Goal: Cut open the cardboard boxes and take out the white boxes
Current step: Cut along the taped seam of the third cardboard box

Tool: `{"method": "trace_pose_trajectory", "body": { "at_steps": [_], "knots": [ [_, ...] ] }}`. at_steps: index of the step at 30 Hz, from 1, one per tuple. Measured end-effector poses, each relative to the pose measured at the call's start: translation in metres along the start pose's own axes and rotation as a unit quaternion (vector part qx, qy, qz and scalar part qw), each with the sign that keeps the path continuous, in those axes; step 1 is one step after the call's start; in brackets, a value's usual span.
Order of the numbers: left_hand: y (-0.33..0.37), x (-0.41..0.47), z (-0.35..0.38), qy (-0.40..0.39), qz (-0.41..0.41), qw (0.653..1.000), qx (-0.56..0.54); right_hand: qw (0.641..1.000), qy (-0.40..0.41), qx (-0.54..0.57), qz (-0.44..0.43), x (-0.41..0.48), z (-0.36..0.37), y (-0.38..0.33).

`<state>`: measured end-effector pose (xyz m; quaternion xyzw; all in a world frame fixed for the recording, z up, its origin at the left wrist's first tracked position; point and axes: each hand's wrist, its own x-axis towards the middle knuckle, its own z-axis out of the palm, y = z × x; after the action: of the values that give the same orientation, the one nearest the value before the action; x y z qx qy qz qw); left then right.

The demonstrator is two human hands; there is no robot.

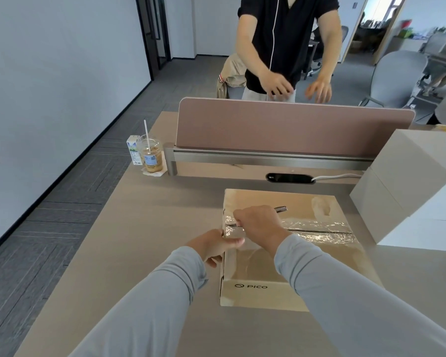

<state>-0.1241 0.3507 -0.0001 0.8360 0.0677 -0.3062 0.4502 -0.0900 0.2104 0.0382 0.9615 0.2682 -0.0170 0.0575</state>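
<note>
The cardboard box (304,207) lies flat on the counter (152,240), right in front of the person, with the word PICO on its near side. A strip of shiny tape (319,229) runs across the top, over the line where the two flaps meet. The right hand (258,225) is curled tight around a thin metal tool (280,209). The tip of the tool is down at the left end of the tape, and its back end sticks out past the hand. The left hand (214,247) holds the left edge of the box, with the thumb on top and the fingers down the side. Both arms have grey sleeves. Big white boxes (417,191) are stacked just beside the cardboard box, on the right. At the far left corner of the counter stand a cup (152,158) of brown drink with a straw and a small milk carton (133,152), close together. A pink divider (294,127) stands at the back of the counter. Behind it stands another person (281,34) in a black shirt.
</note>
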Motion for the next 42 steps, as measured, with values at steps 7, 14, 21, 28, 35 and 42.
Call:
{"method": "trace_pose_trajectory", "body": {
  "at_steps": [7, 14, 21, 28, 35, 42],
  "knots": [
    [0.009, -0.007, -0.003, 0.001, -0.008, 1.000, 0.024, 1.000, 0.000, -0.026, 0.000, -0.013, -0.003, 0.020],
    [0.007, 0.007, 0.001, 0.226, 0.088, 0.963, 0.121, 1.000, -0.003, -0.013, 0.003, -0.026, 0.000, 0.045],
    [0.019, 0.011, 0.019, 0.319, 0.245, 0.860, 0.314, 1.000, 0.007, -0.019, 0.007, -0.041, 0.002, 0.066],
    [0.039, 0.021, 0.038, 0.304, 0.336, 0.811, 0.370, 0.999, -0.013, -0.028, 0.012, -0.051, 0.003, 0.087],
    [0.062, 0.031, 0.057, 0.247, 0.351, 0.835, 0.344, 1.000, -0.007, -0.010, 0.024, -0.063, 0.008, 0.111],
    [0.085, 0.038, 0.071, 0.235, 0.324, 0.863, 0.308, 0.999, 0.004, -0.005, 0.033, -0.077, 0.001, 0.130]
  ]
}}
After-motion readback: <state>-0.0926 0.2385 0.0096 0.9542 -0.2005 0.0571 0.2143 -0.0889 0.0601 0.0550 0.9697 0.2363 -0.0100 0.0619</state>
